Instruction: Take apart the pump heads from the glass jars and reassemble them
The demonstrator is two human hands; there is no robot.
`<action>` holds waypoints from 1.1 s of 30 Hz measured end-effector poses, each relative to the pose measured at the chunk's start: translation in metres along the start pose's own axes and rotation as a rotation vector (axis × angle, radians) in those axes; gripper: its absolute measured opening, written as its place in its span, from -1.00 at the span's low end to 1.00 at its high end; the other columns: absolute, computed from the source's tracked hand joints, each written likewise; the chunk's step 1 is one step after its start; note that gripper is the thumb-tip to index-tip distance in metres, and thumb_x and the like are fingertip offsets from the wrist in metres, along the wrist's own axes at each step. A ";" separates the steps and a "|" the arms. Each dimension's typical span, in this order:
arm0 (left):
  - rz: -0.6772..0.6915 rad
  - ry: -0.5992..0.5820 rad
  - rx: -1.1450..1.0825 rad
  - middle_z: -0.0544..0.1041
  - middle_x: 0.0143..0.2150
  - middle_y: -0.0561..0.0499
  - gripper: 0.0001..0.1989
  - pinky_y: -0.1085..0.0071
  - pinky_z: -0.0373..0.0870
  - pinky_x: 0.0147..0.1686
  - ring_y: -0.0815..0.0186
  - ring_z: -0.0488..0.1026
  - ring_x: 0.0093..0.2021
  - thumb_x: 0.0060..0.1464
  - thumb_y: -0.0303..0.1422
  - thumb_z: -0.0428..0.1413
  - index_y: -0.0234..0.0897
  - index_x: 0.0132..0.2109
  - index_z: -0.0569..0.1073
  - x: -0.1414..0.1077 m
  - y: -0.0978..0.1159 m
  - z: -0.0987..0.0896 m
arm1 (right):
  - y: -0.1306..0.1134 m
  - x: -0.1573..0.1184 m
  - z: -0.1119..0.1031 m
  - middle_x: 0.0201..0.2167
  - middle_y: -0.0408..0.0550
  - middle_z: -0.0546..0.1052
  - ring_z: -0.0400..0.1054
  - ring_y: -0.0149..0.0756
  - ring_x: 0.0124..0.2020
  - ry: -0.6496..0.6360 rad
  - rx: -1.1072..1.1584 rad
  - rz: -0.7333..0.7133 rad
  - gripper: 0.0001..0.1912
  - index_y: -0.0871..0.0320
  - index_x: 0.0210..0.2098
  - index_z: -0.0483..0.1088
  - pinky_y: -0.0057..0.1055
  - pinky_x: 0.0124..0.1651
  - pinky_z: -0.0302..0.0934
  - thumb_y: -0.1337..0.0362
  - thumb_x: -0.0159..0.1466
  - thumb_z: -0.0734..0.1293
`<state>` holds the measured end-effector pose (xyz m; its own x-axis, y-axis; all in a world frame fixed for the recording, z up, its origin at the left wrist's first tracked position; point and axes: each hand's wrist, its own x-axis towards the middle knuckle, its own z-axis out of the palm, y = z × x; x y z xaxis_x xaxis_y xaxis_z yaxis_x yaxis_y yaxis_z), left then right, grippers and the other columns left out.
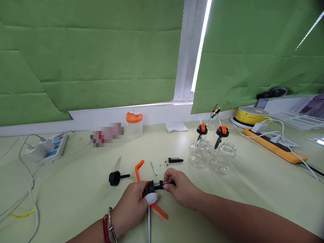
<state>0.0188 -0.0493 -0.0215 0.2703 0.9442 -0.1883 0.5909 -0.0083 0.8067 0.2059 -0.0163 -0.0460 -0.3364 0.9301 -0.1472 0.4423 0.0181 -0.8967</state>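
Observation:
My left hand [138,202], white tape round its thumb, is closed around a black-and-orange pump-like mechanism [150,187]. An orange strip [160,211] and a metal rod [149,222] extend from it towards me. My right hand [181,187] pinches the black shaft [172,183] at its right end, the fingertips partly hiding the contact. Just beyond lie an orange bent strip [138,168], a short metal pin [153,168], several tiny brass-coloured pieces [166,164] and a black part with a spring [175,160]. A black cap with rod and stem [115,178] rests at left.
Clear glass jars [198,159] stand at right, near two orange-topped black assemblies [221,131]. An orange power strip [275,148] and a yellow container [250,115] are farther right. White cables [31,189] trail across the left. A lidded cup [135,125] stands behind.

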 end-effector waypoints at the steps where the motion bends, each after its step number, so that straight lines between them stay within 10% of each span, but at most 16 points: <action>1: -0.003 0.002 0.002 0.29 -0.49 0.12 -0.80 0.45 0.16 -0.44 0.34 0.20 -0.45 0.01 -0.23 0.04 -0.27 -0.43 0.31 0.000 -0.001 0.000 | 0.000 0.000 0.000 -0.48 -0.20 0.34 0.19 -0.40 -0.44 0.003 -0.002 -0.001 -0.86 0.12 -0.33 0.25 -0.46 -0.37 0.09 0.43 0.12 0.26; 33: 0.009 0.001 -0.037 0.35 -0.47 0.08 -0.79 0.45 0.20 -0.42 0.30 0.26 -0.43 0.03 -0.22 0.03 -0.29 -0.37 0.41 0.000 0.002 -0.001 | -0.004 -0.003 -0.003 -0.49 -0.21 0.33 0.17 -0.41 -0.45 -0.008 0.013 -0.016 -0.88 0.13 -0.34 0.26 -0.48 -0.38 0.07 0.43 0.12 0.26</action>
<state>0.0192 -0.0495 -0.0190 0.2744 0.9446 -0.1801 0.5596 -0.0045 0.8288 0.2072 -0.0184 -0.0406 -0.3500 0.9268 -0.1362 0.4262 0.0281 -0.9042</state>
